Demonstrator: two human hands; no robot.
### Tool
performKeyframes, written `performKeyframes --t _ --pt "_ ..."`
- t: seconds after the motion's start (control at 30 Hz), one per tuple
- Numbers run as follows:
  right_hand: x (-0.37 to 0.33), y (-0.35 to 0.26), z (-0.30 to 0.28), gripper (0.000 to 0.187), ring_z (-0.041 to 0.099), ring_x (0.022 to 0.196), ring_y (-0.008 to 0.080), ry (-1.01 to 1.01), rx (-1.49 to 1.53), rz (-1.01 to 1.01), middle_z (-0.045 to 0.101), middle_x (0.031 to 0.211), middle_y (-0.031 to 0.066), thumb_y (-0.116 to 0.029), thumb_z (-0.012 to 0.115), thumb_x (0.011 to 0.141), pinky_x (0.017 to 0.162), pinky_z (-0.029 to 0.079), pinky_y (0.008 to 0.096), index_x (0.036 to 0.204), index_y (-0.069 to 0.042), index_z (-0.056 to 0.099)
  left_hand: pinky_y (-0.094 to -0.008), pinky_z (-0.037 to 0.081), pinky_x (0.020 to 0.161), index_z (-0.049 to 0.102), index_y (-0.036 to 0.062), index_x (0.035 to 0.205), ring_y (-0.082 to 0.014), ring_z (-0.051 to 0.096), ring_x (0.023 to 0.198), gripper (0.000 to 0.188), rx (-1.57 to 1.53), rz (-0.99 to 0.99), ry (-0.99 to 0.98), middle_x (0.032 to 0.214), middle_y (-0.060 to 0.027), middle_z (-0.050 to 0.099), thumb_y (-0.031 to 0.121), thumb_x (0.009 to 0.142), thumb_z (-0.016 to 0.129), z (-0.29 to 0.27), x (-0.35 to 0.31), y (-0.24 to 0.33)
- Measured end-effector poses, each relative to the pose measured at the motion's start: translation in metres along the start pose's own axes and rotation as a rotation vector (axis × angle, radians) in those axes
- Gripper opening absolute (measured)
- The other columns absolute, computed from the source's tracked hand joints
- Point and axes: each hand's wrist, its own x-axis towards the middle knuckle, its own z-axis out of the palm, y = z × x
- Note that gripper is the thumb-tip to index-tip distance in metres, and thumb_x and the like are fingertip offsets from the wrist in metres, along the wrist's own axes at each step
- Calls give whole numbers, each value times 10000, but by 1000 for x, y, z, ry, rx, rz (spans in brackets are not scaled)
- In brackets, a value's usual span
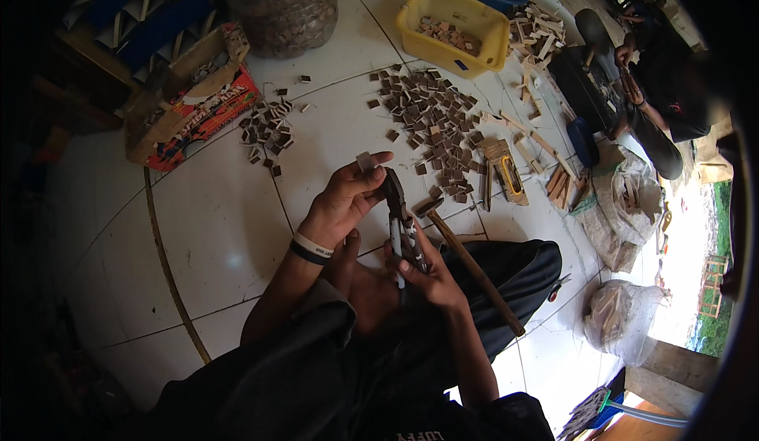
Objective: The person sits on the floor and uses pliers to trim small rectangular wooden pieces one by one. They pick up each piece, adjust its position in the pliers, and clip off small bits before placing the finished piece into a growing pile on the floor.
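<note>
Between its thumb and fingertips, my left hand [341,196] pinches a small pale square chip [364,161]. My right hand [433,281] is closed around the handles of dark-jawed pliers [397,213], whose grips look white and patchy brown. The jaws point away from me and lie right beside my left fingers; whether they touch is hard to see. A hammer [466,261] with a wooden handle rests across my right leg, its head on the tiles. Beyond my hands spreads a large heap of small brown square pieces [435,117], with a smaller heap [267,127] to its left.
A yellow tub [500,39] holds more small pieces, with wood offcuts [541,34] beside it. At left stands an orange-red printed box [207,117]; behind it is a big clear bag [281,14]. Another person [664,85] sits at far right near a sack [621,204].
</note>
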Motion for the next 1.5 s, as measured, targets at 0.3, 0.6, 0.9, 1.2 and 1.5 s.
performKeyframes --t 0.3,0.6,0.9,1.2,1.5 --pt "-1 -2 0 828 596 967 155 -10 -12 -15 604 1188 79 -119 654 1036 825 529 336 1697 -93 156 -353 539 1018 545 47 1446 -106 688 1034 529 34 -28 -5 1028 33 702 155 976 763 0 -1 7" --pt "3 1 -2 838 589 956 158 -8 -14 -17 592 1180 84 -127 648 1038 835 531 342 1703 -115 139 -374 584 955 519 39 1473 -201 690 1076 504 92 188 90 1151 -87 675 308 1067 650 20 -12 16" --pt "-2 -3 -4 825 583 968 156 -15 11 -7 612 1211 92 -25 629 1025 848 513 323 1706 -120 174 -265 519 843 626 -9 1419 -79 600 888 518 396 213 96 966 -5 639 387 1084 618 17 -12 24" --pt "-8 -3 -16 857 615 982 178 -19 -86 36 625 1250 105 -14 637 1003 834 528 350 1707 -113 158 -242 467 782 636 -20 1409 -54 539 818 525 432 91 134 941 17 623 388 1078 628 17 -17 28" --pt "-9 3 -28 848 615 973 191 -9 -197 52 625 1219 122 -35 646 1007 811 531 359 1704 -116 170 -240 483 752 702 -2 1334 -68 539 784 422 419 129 148 898 2 636 323 1068 664 15 -16 24"
